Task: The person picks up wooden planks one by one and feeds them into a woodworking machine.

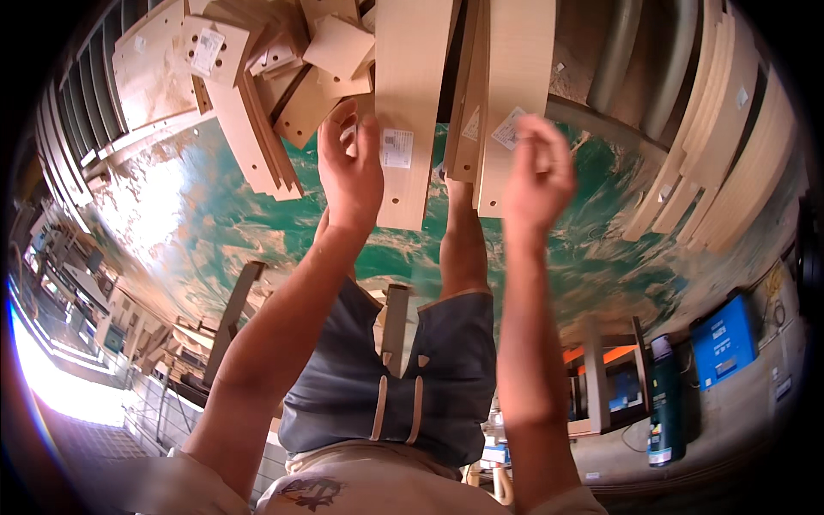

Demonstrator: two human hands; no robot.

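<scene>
Two long pale wooden boards reach toward me, the left board (410, 77) and the right board (520, 60), each with a white label and a small hole near its close end. A narrower stack of boards (463, 150) lies between them. Beside the left board's left edge is my left hand (352, 172), its fingers curved and thumb apart, with nothing seen in it. My right hand (539, 176), slightly blurred, hovers at the right board's right edge, fingers loosely bent and apart. Whether either hand touches wood, I cannot tell.
Drilled wooden pieces (339, 45) are heaped at the far left, with stacked strips (249, 142) beside them. Curved-looking stacks of boards (717, 129) stand at the right. Below lies a green, dust-streaked surface (592, 223). A dark bottle (665, 403) and blue box (724, 341) are at lower right.
</scene>
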